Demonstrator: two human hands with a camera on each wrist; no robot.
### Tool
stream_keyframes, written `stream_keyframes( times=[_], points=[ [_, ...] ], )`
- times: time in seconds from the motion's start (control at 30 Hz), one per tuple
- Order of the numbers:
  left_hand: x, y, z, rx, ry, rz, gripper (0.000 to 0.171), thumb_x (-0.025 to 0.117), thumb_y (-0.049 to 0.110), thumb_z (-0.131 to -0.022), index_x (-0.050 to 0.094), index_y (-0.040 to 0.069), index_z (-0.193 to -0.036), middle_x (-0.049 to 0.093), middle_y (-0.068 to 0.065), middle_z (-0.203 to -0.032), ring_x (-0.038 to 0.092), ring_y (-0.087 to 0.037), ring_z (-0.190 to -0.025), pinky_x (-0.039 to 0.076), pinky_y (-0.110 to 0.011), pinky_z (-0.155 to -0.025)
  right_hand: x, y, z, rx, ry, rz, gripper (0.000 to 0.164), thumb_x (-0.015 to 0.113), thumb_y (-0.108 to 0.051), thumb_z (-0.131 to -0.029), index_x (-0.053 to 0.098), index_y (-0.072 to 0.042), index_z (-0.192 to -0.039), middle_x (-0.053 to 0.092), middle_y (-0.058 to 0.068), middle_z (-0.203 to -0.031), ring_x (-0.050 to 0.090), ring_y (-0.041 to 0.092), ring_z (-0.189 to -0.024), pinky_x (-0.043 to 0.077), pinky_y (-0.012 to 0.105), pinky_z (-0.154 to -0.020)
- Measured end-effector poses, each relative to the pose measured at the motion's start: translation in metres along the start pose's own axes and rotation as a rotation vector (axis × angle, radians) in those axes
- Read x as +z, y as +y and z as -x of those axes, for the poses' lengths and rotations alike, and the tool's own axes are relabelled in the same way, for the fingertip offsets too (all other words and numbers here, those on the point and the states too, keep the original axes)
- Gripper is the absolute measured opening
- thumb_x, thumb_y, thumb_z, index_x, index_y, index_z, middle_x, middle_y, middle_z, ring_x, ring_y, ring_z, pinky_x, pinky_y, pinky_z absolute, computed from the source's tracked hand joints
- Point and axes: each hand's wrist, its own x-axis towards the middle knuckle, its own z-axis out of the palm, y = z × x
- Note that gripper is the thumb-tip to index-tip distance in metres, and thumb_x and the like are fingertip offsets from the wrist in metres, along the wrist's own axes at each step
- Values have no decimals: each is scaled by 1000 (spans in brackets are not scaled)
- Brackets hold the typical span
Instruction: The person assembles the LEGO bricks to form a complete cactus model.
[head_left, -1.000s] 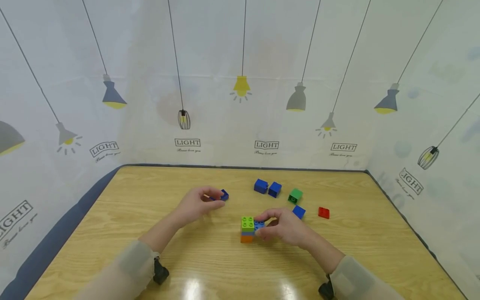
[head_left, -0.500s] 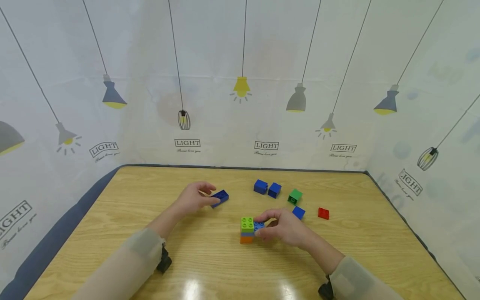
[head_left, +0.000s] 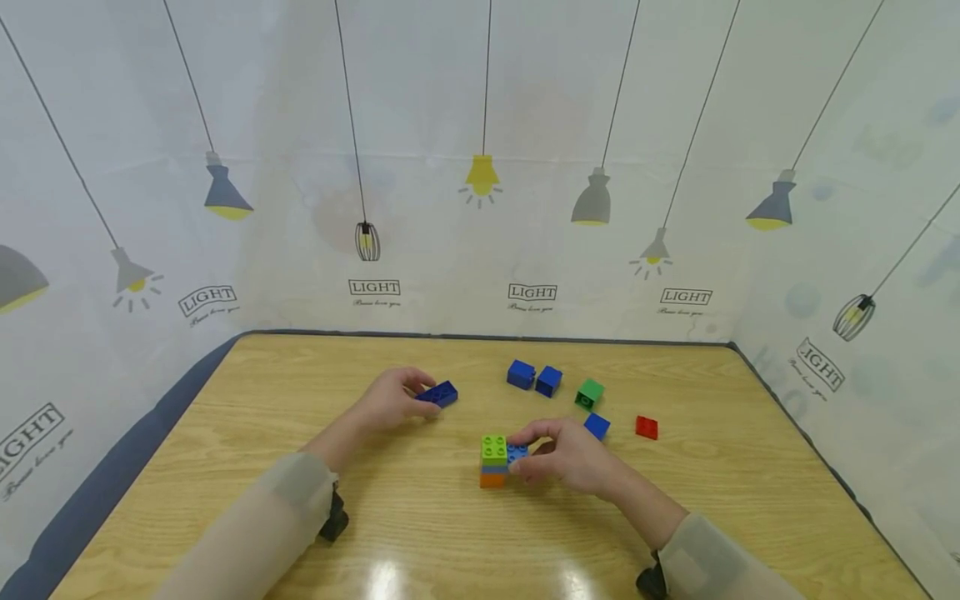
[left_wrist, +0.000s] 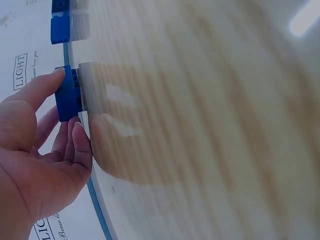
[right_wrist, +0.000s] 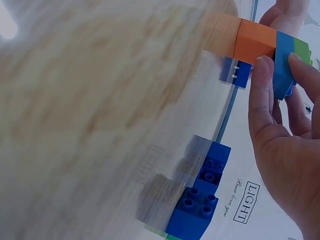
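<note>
- On the left part of the table (head_left: 405,533), my left hand (head_left: 390,402) pinches the long blue block (head_left: 442,394) by its ends, thumb at one and fingertips at the other; if that pinch is uneven, the block could swivel or slip out
- Its studs face down toward the tabletop, so pressing it on something that way round would probably leave it unjoined
- Near the middle, my right hand (head_left: 570,454) grips the light blue block (head_left: 517,452), sandwiched between the orange block (head_left: 492,481) below and the lime green block (head_left: 493,451) on top
- That light blue block juts out past the orange one with nothing under it, so pushing down on the jutting half could tip the stack or pop a joint
- Just behind my right hand sits a small blue block (head_left: 597,426); a careless backward sweep might knock it into the dark green block (head_left: 589,394)
</note>
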Motion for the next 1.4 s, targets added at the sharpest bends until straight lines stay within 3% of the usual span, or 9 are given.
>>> stream_keyframes(
  times=[0.3, 0.67, 0.9, 1.13, 1.4],
  points=[
    [-1, 3, 2, -5, 7, -11, 45, 87, 17, -94, 73, 5, -135, 71, -18, -130, 68, -27, -108, 56, -29, -81, 0, 0, -1, 0, -4, 9, 33, 87, -17, -96, 78, -8, -127, 68, 14, -128, 75, 21, -97, 68, 35, -83],
    [-3, 5, 5, 20, 53, 34, 40, 81, 19, -99, 72, 12, -137, 67, -17, -136, 66, -30, -116, 58, -32, -84, -1, -2, -1, 6, -3, 4, 33, 87, -17, -96, 78, -8, -126, 68, 14, -129, 75, 21, -97, 68, 36, -84],
    [-10, 13, 18, 72, 87, 92, 40, 80, 18, -100, 71, 9, -138, 66, -16, -137, 66, -33, -124, 58, -36, -92, -1, -3, -1, 9, 0, 9, 35, 88, -17, -95, 78, -8, -127, 68, 14, -128, 75, 21, -98, 69, 37, -84],
    [-14, 16, 29, 135, 92, 164, 39, 80, 15, -100, 71, 8, -138, 73, -15, -130, 70, -28, -115, 64, -34, -89, -1, -1, -1, 3, 1, 10, 34, 87, -17, -96, 78, -7, -126, 68, 15, -128, 75, 21, -98, 69, 37, -84],
    [-10, 25, 39, 154, 145, 171, 42, 84, 12, -96, 68, 6, -134, 73, -14, -127, 66, -24, -110, 56, -26, -87, 0, -1, 0, 3, 1, 6, 35, 87, -18, -95, 78, -7, -127, 68, 15, -129, 75, 21, -99, 68, 37, -84]
  ],
)
